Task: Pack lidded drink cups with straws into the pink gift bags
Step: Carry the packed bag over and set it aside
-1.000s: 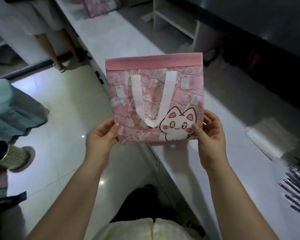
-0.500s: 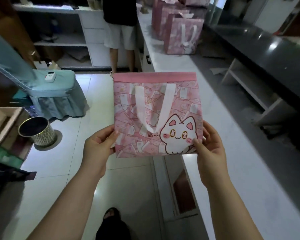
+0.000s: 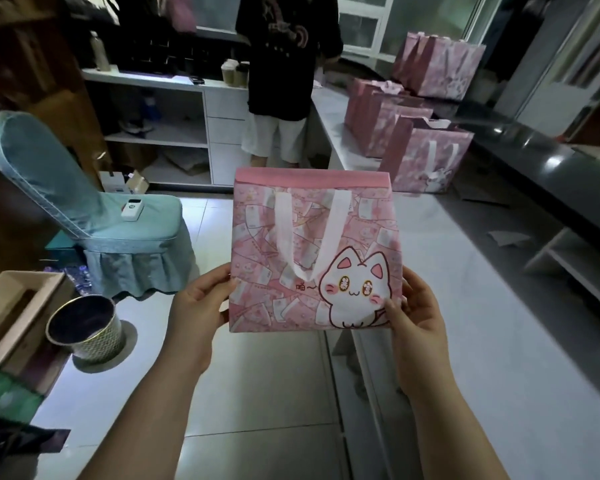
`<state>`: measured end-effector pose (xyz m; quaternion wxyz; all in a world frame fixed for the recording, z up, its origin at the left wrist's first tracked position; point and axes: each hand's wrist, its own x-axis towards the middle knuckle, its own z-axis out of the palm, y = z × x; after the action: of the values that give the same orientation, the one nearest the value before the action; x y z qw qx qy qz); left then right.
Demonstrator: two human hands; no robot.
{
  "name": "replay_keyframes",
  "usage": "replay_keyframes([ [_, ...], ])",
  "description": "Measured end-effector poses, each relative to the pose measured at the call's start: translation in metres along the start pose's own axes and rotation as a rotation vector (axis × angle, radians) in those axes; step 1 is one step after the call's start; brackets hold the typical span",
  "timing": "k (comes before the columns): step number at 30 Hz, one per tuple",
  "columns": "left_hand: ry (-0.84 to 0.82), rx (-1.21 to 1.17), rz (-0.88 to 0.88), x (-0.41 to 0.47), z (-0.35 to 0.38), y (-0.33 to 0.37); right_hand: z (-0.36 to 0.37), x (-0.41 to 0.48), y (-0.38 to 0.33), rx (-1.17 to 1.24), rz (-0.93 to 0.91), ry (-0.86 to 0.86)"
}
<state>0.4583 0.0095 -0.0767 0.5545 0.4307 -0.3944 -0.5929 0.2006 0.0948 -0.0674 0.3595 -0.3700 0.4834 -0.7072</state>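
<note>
A flat, folded pink gift bag (image 3: 284,237) with a white cat print and white handle hangs upright in the air in front of me. My left hand (image 3: 196,306) pinches its lower left edge and my right hand (image 3: 414,313) pinches its lower right corner. Several standing pink gift bags (image 3: 426,154) line the white counter (image 3: 482,306) further back on the right. Two lidded cups (image 3: 234,72) stand on the far white shelf unit beside a person. No straws show.
A person in a black top and white shorts (image 3: 281,98) stands at the counter's far end. A blue covered chair (image 3: 94,216), a metal bin (image 3: 85,329) and a cardboard box (image 3: 11,313) sit on the tiled floor at the left. A dark raised ledge (image 3: 534,168) runs along the right.
My view has lifted from the counter and floor towards the far end of the room. Both hands keep their hold on the bag, which stays flat and upright.
</note>
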Motion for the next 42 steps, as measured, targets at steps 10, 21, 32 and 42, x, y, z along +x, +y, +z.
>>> replay_keyframes([
  [10, 0.009, -0.031, -0.082, 0.11, -0.01, -0.027, 0.048, 0.095, 0.043, -0.023, 0.071, 0.037],
  [21, 0.118, 0.029, -0.012, 0.294, 0.038, -0.016, 0.081, 0.326, 0.118, 0.029, 0.061, -0.208],
  [32, 0.234, 0.026, 0.114, 0.476, 0.111, 0.035, 0.135, 0.533, 0.135, 0.176, -0.026, -0.327],
  [42, 0.159, -0.025, 0.063, 0.647, 0.127, 0.024, 0.182, 0.646, 0.172, 0.104, -0.058, -0.184],
])
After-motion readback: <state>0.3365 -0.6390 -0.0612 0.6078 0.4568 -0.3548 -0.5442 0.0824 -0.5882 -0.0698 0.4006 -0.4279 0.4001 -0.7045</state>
